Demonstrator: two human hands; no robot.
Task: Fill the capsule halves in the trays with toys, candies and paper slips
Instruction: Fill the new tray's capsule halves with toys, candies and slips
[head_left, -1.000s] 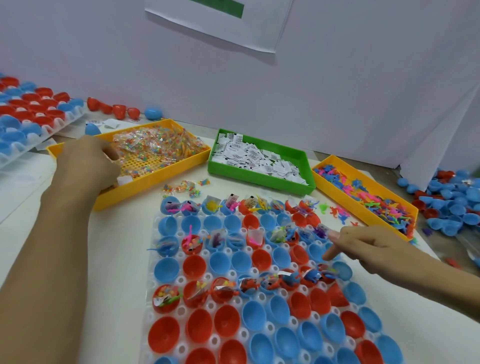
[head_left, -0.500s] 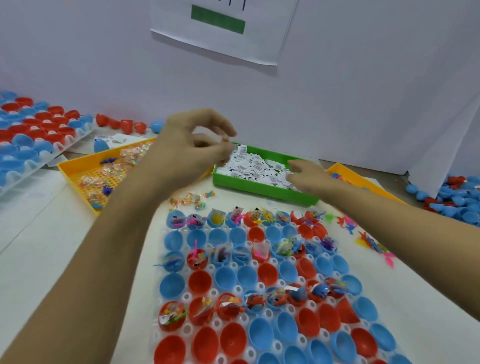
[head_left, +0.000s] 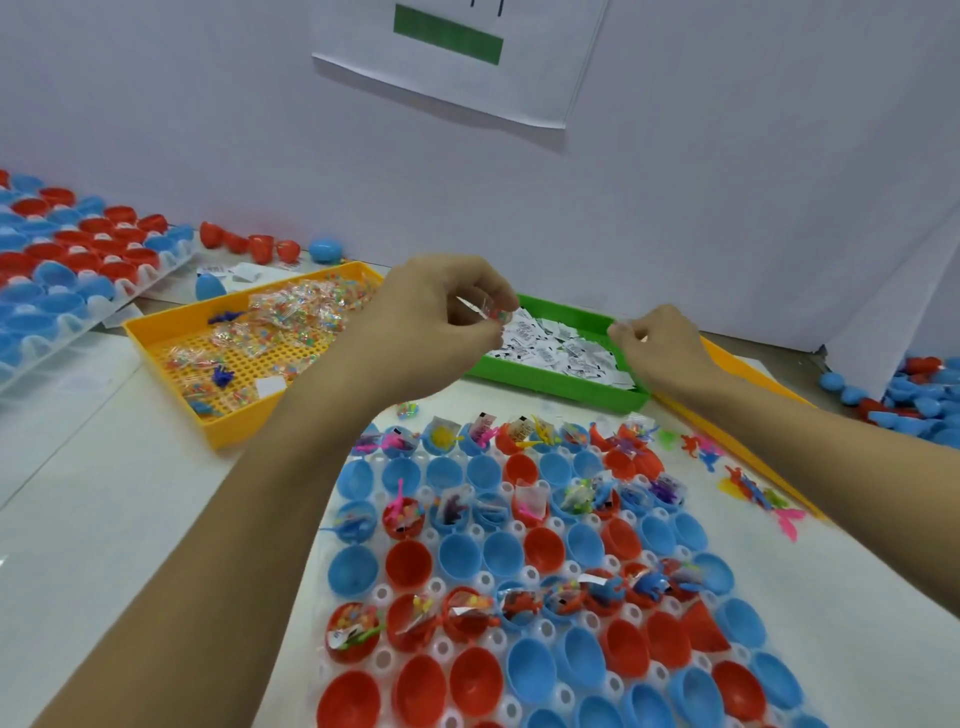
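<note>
Head view: right hand (head_left: 655, 347) fingers curled, contents too small to tell, above green tray (head_left: 561, 387) of paper slips (head_left: 561, 353). Left hand (head_left: 441, 312) pinches clear candy packet (head_left: 480, 309), above far edge of capsule tray (head_left: 519, 566); tray near end cut off

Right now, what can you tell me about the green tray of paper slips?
The green tray is a shallow rectangular bin of glossy plastic, lying flat at the back of the table near the white wall, between two yellow trays. It holds a loose heap of small white paper slips printed in black. The left hand and right hand hang above it, hiding its ends; whether either touches it is unclear.
</note>
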